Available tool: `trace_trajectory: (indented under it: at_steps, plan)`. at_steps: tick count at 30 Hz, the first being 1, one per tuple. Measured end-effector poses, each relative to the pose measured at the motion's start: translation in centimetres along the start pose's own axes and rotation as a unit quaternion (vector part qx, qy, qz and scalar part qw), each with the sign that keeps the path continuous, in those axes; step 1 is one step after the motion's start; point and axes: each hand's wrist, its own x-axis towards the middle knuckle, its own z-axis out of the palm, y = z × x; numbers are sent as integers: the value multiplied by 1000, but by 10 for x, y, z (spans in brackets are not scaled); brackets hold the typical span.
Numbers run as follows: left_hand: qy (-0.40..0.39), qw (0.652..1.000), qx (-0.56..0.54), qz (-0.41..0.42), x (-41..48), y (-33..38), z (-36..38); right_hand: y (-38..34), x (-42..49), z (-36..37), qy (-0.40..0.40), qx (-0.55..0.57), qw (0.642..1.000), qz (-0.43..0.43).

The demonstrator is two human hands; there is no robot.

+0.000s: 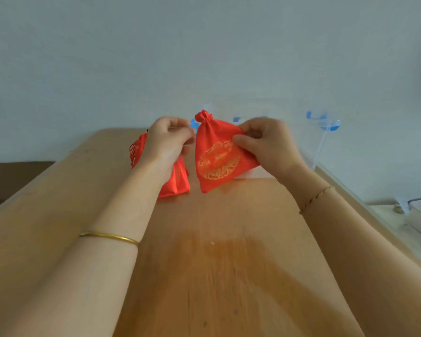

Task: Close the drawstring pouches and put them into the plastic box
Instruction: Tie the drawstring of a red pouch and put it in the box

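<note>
The right hand [260, 142] pinches the side of a red pouch [216, 161] with its top tied shut, held up in the middle of the frame. The left hand [168, 142] has curled fingers; I cannot tell if it holds anything. Another red pouch [178, 183] lies on the bench [216, 263] behind it. The clear plastic box [326, 132] sits at the bench's far end, center right.

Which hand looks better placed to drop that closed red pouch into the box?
Right. The right hand pinches the pouch, whose neck is cinched, and the clear box sits behind it on that side. The left hand is farther from the box.
</note>
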Motion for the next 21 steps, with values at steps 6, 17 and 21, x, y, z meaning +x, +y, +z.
trace_trajectory:
  at_steps: [6, 17, 21]
  plan:
    - [104, 928, 348, 79, 30, -32, -24, -25, 94, -14, 114, -112, 987, 20]
    - [133, 840, 519, -81, 39, -65, -49, -3, 151, 4, -159, -265, 933, 187]
    - [176, 845, 502, -57, 41, -67, -52, -8, 148, 3, -138, -262, 941, 166]
